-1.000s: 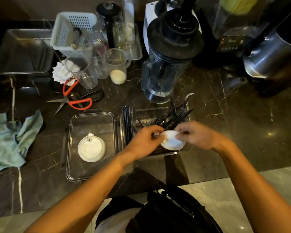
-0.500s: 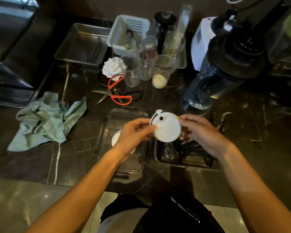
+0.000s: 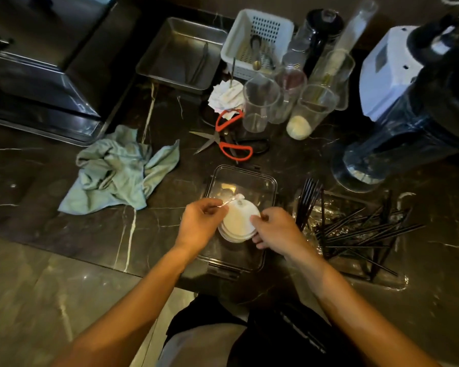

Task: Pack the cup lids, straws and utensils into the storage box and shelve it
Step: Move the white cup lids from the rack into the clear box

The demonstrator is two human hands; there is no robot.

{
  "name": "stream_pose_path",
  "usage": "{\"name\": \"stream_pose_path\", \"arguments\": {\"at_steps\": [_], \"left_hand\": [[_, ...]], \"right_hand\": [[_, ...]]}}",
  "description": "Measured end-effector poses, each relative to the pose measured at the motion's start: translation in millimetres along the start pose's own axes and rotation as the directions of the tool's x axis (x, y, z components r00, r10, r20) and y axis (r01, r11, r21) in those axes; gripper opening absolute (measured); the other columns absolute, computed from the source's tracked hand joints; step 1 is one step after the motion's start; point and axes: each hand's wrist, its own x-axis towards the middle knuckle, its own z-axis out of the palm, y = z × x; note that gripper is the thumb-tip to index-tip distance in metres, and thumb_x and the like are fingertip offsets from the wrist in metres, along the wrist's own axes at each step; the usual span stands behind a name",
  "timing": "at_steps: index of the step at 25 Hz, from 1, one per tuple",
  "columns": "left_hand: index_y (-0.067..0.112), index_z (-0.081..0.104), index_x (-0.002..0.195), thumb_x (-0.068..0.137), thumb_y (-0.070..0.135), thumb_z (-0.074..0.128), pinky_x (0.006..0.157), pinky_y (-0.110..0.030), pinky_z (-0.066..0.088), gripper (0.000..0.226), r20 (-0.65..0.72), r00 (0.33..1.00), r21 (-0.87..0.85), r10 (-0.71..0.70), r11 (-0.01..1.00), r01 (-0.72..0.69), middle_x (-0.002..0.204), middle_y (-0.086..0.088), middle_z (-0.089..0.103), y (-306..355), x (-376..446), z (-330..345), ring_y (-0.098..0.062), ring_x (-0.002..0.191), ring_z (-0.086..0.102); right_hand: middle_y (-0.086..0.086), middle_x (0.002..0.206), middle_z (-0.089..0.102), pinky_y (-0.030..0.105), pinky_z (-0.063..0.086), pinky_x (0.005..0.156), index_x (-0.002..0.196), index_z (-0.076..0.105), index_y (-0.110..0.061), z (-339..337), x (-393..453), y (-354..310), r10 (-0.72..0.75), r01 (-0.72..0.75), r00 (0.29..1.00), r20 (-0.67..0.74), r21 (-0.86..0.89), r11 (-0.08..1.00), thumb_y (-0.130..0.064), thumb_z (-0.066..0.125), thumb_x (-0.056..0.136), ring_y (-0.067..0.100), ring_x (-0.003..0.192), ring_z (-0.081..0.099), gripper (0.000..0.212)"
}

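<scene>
Seen from above, looking down at a dark marbled bench [image 3: 117, 234]. At centre, a clear plastic storage box [image 3: 269, 186] lying open, with a small stack of white cup lids [image 3: 239, 223] inside it near the middle. Left hand [image 3: 199, 223] at the stack's left edge, fingers [image 3: 212, 206] curled and pinching the small tab of the top lid. Right hand [image 3: 278, 230] at the stack's right edge, fingers curled round the rim of the lids, gripping them. Both forearms reaching in from the lower edge.

Just right of the box, a second clear tray [image 3: 387, 283] holding a loose heap of black straws [image 3: 361, 226], several lying across one another and some poking over its rim; utensils not clearly distinguishable among them.

Behind the box, red-handled scissors [image 3: 231, 147] lying flat. To the left, a crumpled pale green cloth [image 3: 119, 170]. Farther back, clear measuring cups [image 3: 260, 107], a white perforated basket [image 3: 257, 41] and a shallow metal tray [image 3: 180, 51]. At far right, a blender [image 3: 398, 144] with a dark jug.
</scene>
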Motion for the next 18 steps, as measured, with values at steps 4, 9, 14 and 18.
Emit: {"name": "stream_pose_path", "arguments": {"at_steps": [4,9,14,18], "left_hand": [[0.023,0.072,0.097,0.087,0.017,0.077,0.082,-0.037,0.060,0.013,0.064,0.998,0.123,0.016,0.992,-0.023,0.087,0.004,0.075,-9.1,4.0,2.6,-0.010,0.076,0.070],[0.026,0.070,0.101,0.090,0.022,0.074,0.073,-0.020,0.054,0.012,0.103,0.993,0.232,0.057,0.969,-0.080,0.086,0.014,0.070,-2.0,8.4,0.6,-0.001,0.077,0.067],[0.022,0.072,0.108,0.090,0.028,0.074,0.080,-0.030,0.060,0.019,0.098,0.994,0.244,0.057,0.967,-0.080,0.091,0.010,0.073,-4.5,9.9,1.4,-0.006,0.084,0.070],[0.022,0.072,0.107,0.090,0.029,0.074,0.082,-0.034,0.061,0.019,0.087,0.995,0.247,0.044,0.967,-0.064,0.090,0.011,0.073,-3.8,9.7,1.5,-0.005,0.083,0.070]], "right_hand": [[0.006,0.093,0.073,0.041,0.067,0.070,0.108,0.055,-0.019,13.9,4.7,6.7,-0.014,0.006,0.999,-0.050,-0.150,0.989,-0.026,0.054,0.106,0.020,0.077,0.077,0.008],[0.005,0.103,0.072,0.046,0.065,0.078,0.110,0.057,-0.021,22.0,7.3,11.8,-0.021,0.005,0.996,-0.092,-0.166,0.986,-0.032,0.052,0.105,0.022,0.090,0.075,0.013],[0.001,0.096,0.070,0.047,0.064,0.077,0.104,0.055,-0.025,21.5,9.0,10.9,-0.048,0.022,0.989,-0.141,-0.179,0.984,-0.035,0.051,0.105,0.022,0.090,0.073,0.012],[0.001,0.094,0.069,0.036,0.056,0.066,0.112,0.062,-0.015,19.7,7.2,5.2,-0.078,0.030,0.982,-0.170,-0.268,0.963,-0.034,0.049,0.107,0.023,0.086,0.071,0.024]]}}
